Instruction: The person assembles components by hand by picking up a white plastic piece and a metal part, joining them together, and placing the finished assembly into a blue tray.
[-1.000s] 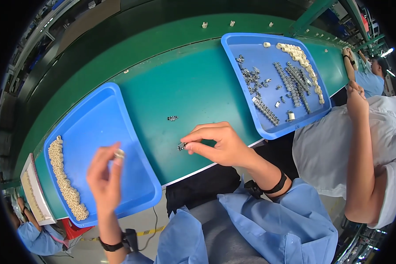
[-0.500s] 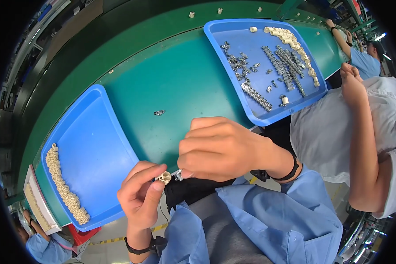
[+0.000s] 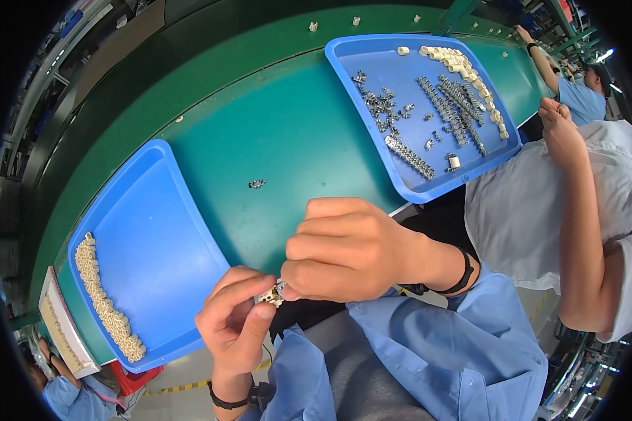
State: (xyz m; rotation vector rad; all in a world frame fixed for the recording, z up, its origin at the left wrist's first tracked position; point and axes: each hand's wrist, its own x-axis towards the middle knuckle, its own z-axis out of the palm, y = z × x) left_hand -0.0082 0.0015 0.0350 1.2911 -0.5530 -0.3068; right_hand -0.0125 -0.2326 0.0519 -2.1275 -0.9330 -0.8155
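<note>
My left hand [image 3: 233,326] pinches a small cream plastic sleeve [image 3: 268,299], hollow and slotted, between thumb and fingertips. Against it sits my right hand [image 3: 347,249], fingers curled, with a small shiny metal clip [image 3: 280,287] at its fingertips. The clip meets the sleeve's open end; fingers partly cover it, so how deep it sits I cannot tell. Beyond my hands, a single dark metal piece [image 3: 257,184] lies on the green bench [image 3: 288,133].
On the left, a blue tray [image 3: 154,238] holds a long pile of cream parts [image 3: 105,302]. A second blue tray [image 3: 393,59] at the upper right carries metal clips [image 3: 446,109] and cream sleeves [image 3: 470,70]. A co-worker in a light shirt [image 3: 534,210] sits close on my right.
The metal clip in my right hand has come up to the sleeve's open end, closing the small gap between them. Both hands have shifted slightly lower in view.
</note>
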